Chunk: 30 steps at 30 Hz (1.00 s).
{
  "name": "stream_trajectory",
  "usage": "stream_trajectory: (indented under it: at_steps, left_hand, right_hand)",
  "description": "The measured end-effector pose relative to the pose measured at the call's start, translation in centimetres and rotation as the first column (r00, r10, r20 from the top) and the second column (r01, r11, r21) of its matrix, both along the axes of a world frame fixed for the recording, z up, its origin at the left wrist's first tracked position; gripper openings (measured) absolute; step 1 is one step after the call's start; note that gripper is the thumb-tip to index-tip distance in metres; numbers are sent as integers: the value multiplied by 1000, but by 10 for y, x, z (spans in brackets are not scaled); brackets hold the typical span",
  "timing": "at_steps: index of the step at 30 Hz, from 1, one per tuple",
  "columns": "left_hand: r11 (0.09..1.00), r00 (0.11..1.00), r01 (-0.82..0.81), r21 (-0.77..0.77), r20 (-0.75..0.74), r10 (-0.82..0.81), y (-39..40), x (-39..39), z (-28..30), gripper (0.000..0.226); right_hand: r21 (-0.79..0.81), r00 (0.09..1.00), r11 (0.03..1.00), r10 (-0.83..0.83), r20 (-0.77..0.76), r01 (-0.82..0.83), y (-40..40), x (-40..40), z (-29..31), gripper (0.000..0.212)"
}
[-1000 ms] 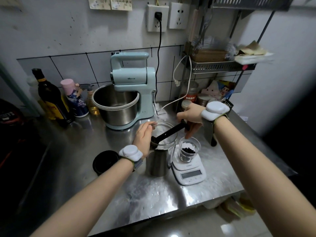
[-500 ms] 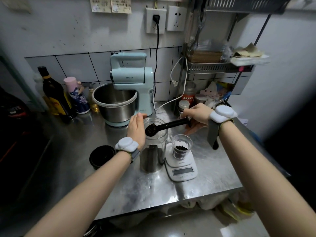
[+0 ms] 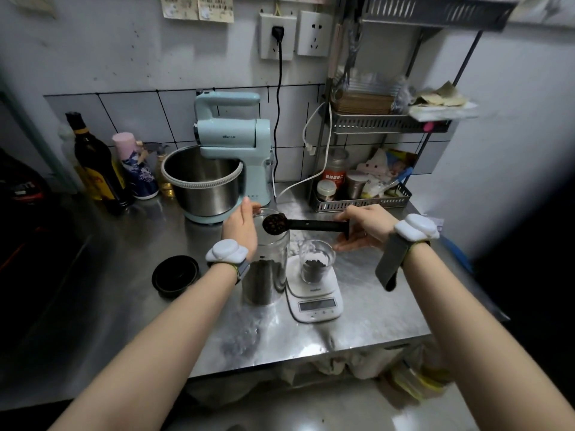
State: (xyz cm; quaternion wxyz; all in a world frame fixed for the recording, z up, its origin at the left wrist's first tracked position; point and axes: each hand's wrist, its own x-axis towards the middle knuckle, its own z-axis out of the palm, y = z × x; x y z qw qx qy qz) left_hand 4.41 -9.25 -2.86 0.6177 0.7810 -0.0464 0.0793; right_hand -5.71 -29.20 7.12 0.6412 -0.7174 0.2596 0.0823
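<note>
A tall glass and steel jar stands open on the steel counter. My left hand holds it near the rim. My right hand pinches the handle of a black scoop. The scoop's bowl is full of dark coffee beans and hovers level above the jar's mouth. To the right of the jar, a small glass cup with some beans in it sits on a white kitchen scale.
The jar's black lid lies on the counter to the left. A pale blue stand mixer with a steel bowl stands behind the jar. Bottles line the back left. A wire rack with tins fills the back right.
The scoop has risen out of the jar, loaded with beans, and now lies level above the jar's mouth. My left hand has stayed on the jar.
</note>
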Motion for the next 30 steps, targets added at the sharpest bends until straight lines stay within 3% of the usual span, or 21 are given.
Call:
stream_trajectory:
  at_steps: [5,9,13,15,18,30]
  left_hand:
    - [999,1000,-9,40,18,8,-1,-1,2,50]
    - [998,1000,-6,63,28,4,0,-1,1,50]
    - [998,999,-19,59,41,17,0,0,2,49]
    - [998,998,-29,61,51,25,0,0,1,49]
    - [999,999,-26,37,40,25,-1,1,0,50]
    - [998,997,-58,13,42,58,-2,0,1,49]
  right_hand:
    - [17,999,1000,-22,43,21,-8,-5,-2,40]
    - [13,997,1000,-22,69,21,-16,-12,1,27]
    - [-23,996,999,-29,82,31,-31,-18,-1,38]
    - [-27,996,998,-49,77,52,-38,-22,-3,27]
    - [-44,994,994,-97,57,99,-47,-28,-11,13]
    - [-105,981,981,-172,-91,162,-63,-37,-58,21]
